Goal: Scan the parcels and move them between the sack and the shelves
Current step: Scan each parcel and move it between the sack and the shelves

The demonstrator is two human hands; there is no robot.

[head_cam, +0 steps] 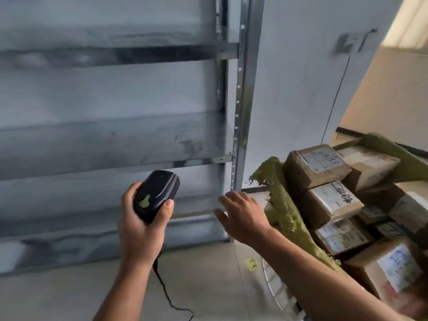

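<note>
My left hand (139, 218) grips a black barcode scanner (156, 195) with a green trigger, held in front of the lower shelves; its cable hangs down to the floor. My right hand (240, 214) is stretched out with straight fingers, holding nothing, just left of the green sack's rim (284, 205). The green sack stands at the right and is packed with several brown cardboard parcels bearing white labels; the topmost parcel (317, 165) has handwritten digits. The grey metal shelves (111, 140) fill the left half of the view and look bare, though motion blur smears them.
A perforated steel upright (240, 112) marks the shelves' right end. Beyond it is a white wall (312, 77) with a thin cable running down. A small yellow note (251, 264) lies on the pale tiled floor. A wire frame shows under the sack.
</note>
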